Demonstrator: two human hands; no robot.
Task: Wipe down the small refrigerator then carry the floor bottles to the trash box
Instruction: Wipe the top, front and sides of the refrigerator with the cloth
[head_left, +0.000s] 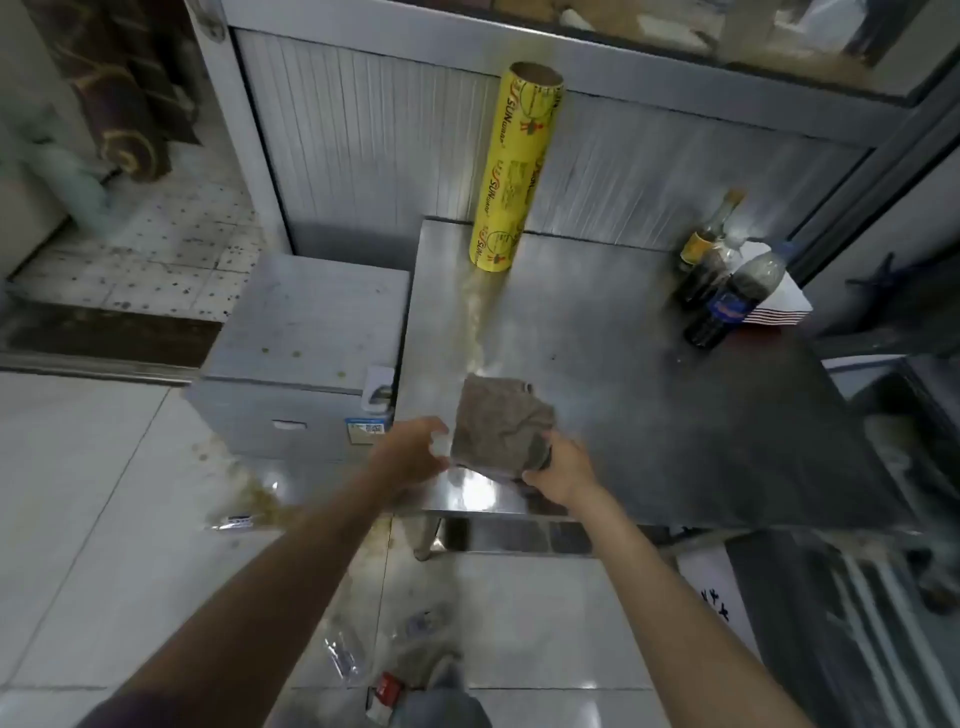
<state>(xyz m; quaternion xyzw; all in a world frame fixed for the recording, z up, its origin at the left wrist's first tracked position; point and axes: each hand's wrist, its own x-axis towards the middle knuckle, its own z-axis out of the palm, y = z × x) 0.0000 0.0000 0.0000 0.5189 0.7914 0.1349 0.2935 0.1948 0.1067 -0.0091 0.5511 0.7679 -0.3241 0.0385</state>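
While my right hand (558, 470) has its fingers (540, 470) curled round the rag (498, 426), I'm only at the pick-up stage, no wiping yet.

Left hand (410, 452) sits just beside the rag's left edge, fingers loose and a bit blurry, can't tell if they touch it. Rag is at the near edge of the steel table (623, 364); the small refrigerator (306, 322) stands right alongside to the left. Next I reckon it's lift and swing left onto its spotted lid. Floor bottles (343, 657) lie by my feet, untouched.
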